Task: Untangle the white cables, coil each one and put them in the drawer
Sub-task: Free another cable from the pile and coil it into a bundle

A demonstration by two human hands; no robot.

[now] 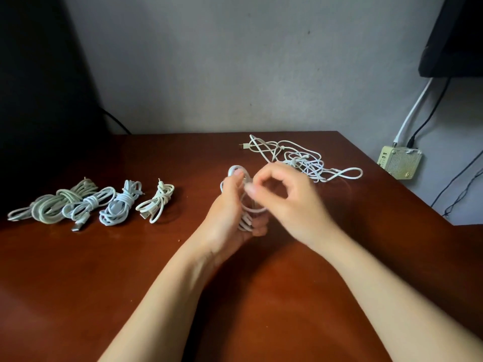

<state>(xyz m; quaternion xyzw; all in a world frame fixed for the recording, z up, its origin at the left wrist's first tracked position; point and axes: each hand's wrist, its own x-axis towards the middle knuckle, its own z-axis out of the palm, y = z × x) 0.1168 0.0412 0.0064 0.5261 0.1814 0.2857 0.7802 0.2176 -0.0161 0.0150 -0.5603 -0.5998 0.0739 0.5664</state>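
My left hand [228, 207] grips a partly coiled white cable [247, 218] above the middle of the wooden table [78, 270]. Its loops run through the palm and over the fingers. My right hand [290, 202] pinches a strand of the same cable close to the left fingertips; it is blurred. Behind the hands, at the back right of the table, lies a tangle of white cables [300, 160]. Several coiled cables lie in a row on the left, among them a greenish bundle [57, 202] and a small cream one [156, 202]. No drawer is in view.
A cream power adapter [400, 163] with cords plugged in sits off the table's right edge by the wall. A dark object [454, 35] hangs at the upper right. Darkness fills the left background.
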